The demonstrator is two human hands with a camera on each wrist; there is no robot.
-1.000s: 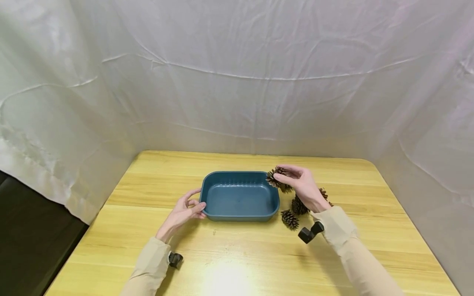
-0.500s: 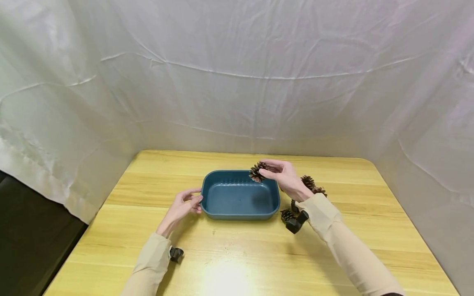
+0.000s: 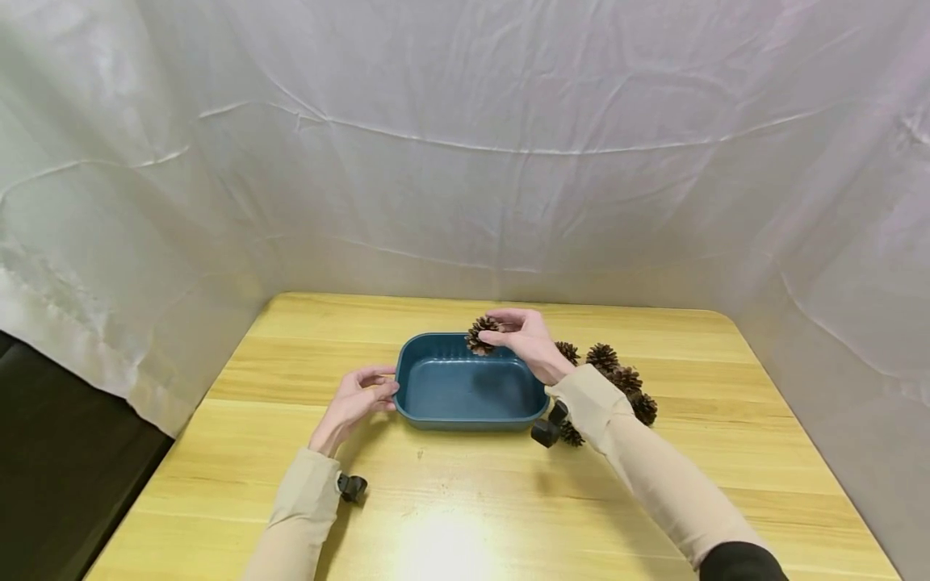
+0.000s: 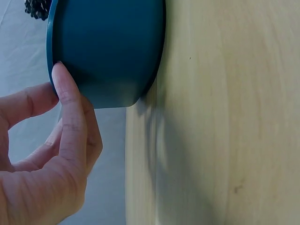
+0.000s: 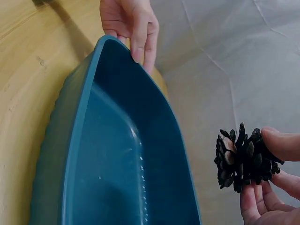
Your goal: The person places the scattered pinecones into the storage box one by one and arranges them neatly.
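A blue rectangular plastic container (image 3: 465, 424) with rounded corners stands on the wooden table, its inside bare in the head view. My left hand (image 3: 356, 401) pinches its left rim between thumb and fingers; the left wrist view shows the thumb (image 4: 70, 110) over the edge. Above the container's far side, my right hand (image 3: 534, 349) holds a brown pine cone (image 3: 481, 336). Seen from the right wrist, thumb and fingers grip this pine cone (image 5: 243, 161) from one side, higher than the rim.
Several more pine cones (image 3: 626, 379) lie to the right of the container, some partly hidden behind my right forearm and wrist camera. The table (image 3: 450, 492) has a rounded far edge, with pale curtains (image 3: 465, 161) close behind and on both sides.
My right hand has carried the pine cone leftward, from the container's right rim to over its far side. More of the other cones show now. My left hand stays at the left rim.
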